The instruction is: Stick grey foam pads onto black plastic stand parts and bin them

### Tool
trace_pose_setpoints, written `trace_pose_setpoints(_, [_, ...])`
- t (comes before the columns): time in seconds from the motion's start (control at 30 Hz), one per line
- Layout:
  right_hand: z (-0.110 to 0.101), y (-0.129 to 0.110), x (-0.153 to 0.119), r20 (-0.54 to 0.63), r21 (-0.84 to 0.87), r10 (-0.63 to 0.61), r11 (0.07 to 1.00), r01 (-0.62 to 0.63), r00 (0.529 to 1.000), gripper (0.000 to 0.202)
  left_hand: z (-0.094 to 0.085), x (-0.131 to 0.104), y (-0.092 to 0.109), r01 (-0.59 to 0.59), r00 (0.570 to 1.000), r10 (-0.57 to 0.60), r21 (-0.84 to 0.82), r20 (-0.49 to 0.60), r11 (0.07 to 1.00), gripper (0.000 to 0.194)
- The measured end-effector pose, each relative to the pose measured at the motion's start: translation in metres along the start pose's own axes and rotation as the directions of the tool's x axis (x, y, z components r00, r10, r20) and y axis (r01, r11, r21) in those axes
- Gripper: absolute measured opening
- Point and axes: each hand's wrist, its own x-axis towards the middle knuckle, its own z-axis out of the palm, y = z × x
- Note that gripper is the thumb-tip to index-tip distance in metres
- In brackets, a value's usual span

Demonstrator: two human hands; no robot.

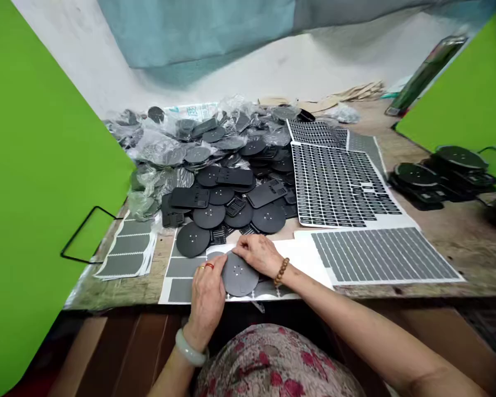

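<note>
A round dark grey disc [238, 274] with small holes at its middle lies near the front edge of the table, over sheets of grey stickers [183, 268]. My left hand [208, 292] is at the disc's left edge, thumb and fingers pressed together on it. From the upper right, my right hand [259, 254] reaches the disc's top edge with its fingertips pinched there. Whether a thin piece is between those fingertips is too small to tell. Just behind the hands is a black round disc [193, 240] at the front of a pile.
Behind lies a heap of black discs and rectangular plates [233, 176], some in clear plastic. Sheets of small black labels [339, 184] and grey strips [386, 256] lie right. Stacked black parts [419, 182] stand far right. Grey sticker sheets [128, 248] lie left, between green panels [37, 165].
</note>
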Motion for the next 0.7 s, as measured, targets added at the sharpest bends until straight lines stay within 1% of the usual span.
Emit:
trace_pose_setpoints(0.07, [0.002, -0.002, 0.001, 0.012, -0.013, -0.017, 1.0, 0.017, 1.0, 0.02, 0.001, -0.002, 0.0, 0.026, 1.0, -0.026, 0.021, -0.008, 0.999, 0.038])
trace_pose_setpoints(0.13, [0.004, 0.0, 0.003, 0.005, 0.026, -0.048, 0.999, 0.048, 0.999, 0.02, 0.002, -0.004, -0.001, 0.059, 0.998, -0.059, 0.013, -0.004, 0.998, 0.038])
trace_pose_setpoints(0.2, [0.003, 0.007, 0.003, -0.018, 0.124, -0.105, 0.987, 0.106, 0.994, 0.022, 0.0, -0.003, -0.002, 0.098, 0.995, -0.098, -0.017, 0.017, 0.995, 0.037])
trace_pose_setpoints(0.23, [0.002, 0.011, 0.002, -0.048, 0.186, -0.121, 0.974, 0.128, 0.991, 0.023, -0.001, -0.001, -0.002, 0.119, 0.993, -0.118, -0.053, 0.029, 0.991, 0.037])
trace_pose_setpoints(0.3, [-0.001, 0.02, -0.002, -0.127, 0.288, -0.116, 0.946, 0.148, 0.985, 0.023, -0.006, 0.005, -0.002, 0.176, 0.984, -0.168, -0.157, 0.06, 0.972, 0.036])
trace_pose_setpoints(0.37, [-0.005, 0.026, -0.01, -0.194, 0.317, -0.093, 0.936, 0.152, 0.977, 0.02, -0.011, 0.015, 0.0, 0.26, 0.964, -0.234, -0.274, 0.124, 0.926, 0.036])
trace_pose_setpoints(0.43, [-0.008, 0.029, -0.021, -0.21, 0.292, -0.086, 0.945, 0.146, 0.974, 0.015, -0.015, 0.027, 0.002, 0.343, 0.936, -0.283, -0.351, 0.211, 0.872, 0.034])
trace_pose_setpoints(0.5, [-0.009, 0.03, -0.033, -0.189, 0.269, -0.08, 0.954, 0.13, 0.979, 0.01, -0.016, 0.039, 0.002, 0.39, 0.914, -0.3, -0.389, 0.274, 0.834, 0.03])
trace_pose_setpoints(0.6, [-0.005, 0.031, -0.048, -0.16, 0.28, -0.047, 0.956, 0.091, 0.986, 0.007, -0.012, 0.052, -0.001, 0.434, 0.892, -0.305, -0.437, 0.334, 0.788, 0.017])
trace_pose_setpoints(0.67, [-0.003, 0.032, -0.054, -0.144, 0.316, -0.02, 0.947, 0.065, 0.989, 0.009, -0.009, 0.057, -0.005, 0.48, 0.867, -0.31, -0.49, 0.39, 0.727, 0.012])
trace_pose_setpoints(0.7, [-0.002, 0.033, -0.057, -0.134, 0.339, -0.007, 0.939, 0.052, 0.991, 0.01, -0.009, 0.057, -0.006, 0.506, 0.853, -0.31, -0.52, 0.42, 0.688, 0.013])
